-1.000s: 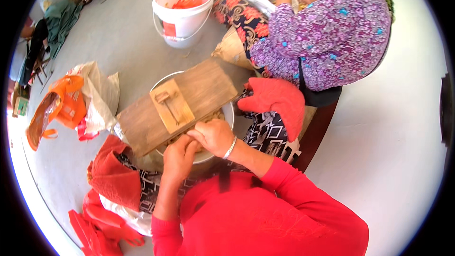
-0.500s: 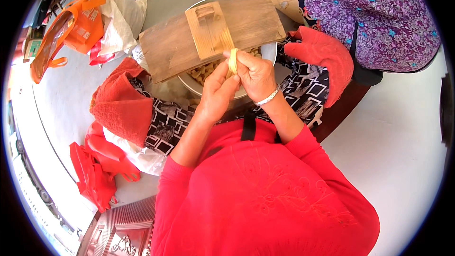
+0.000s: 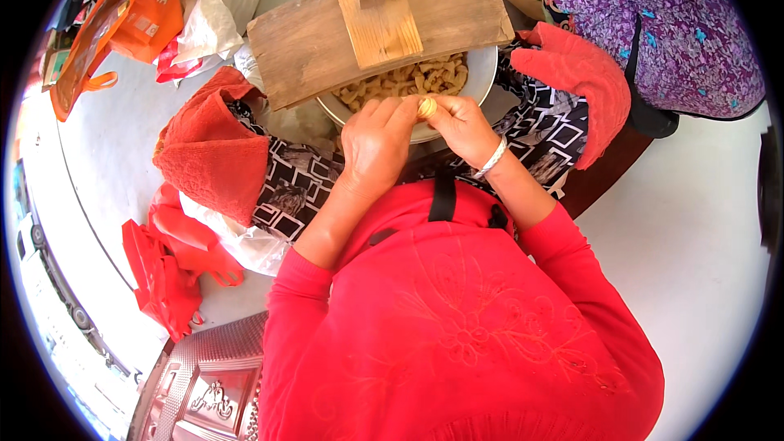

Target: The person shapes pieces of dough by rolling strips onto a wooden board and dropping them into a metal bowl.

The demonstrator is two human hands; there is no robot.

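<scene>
My left hand (image 3: pixel 376 143) and my right hand (image 3: pixel 464 131) meet over the near rim of a white basin (image 3: pixel 490 73), their fingers closed on a small, coiled pale-yellow piece (image 3: pixel 426 109). A bracelet circles my right wrist. Beyond my hands, many small tan pieces (image 3: pixel 408 82) fill the visible part of the basin. A weathered wooden board (image 3: pixel 465 4) lies across the basin's top, with a lighter wooden block (image 3: pixel 380 33) and its small slot on it. Red towels (image 3: pixel 220 155) cover my patterned trouser legs at both sides.
An orange bag (image 3: pixel 147 24) and a cream sack (image 3: pixel 212 0) lie at the back left, red bags (image 3: pixel 163 278) at the lower left. A person in purple floral clothing (image 3: pixel 670 49) is close on my right. An ornate maroon metal surface (image 3: pixel 212 376) shows at bottom left.
A second ago my hands were at the board's front edge. A yellow strip then showed between them and is now coiled smaller in my fingers. The view has tilted toward my lap.
</scene>
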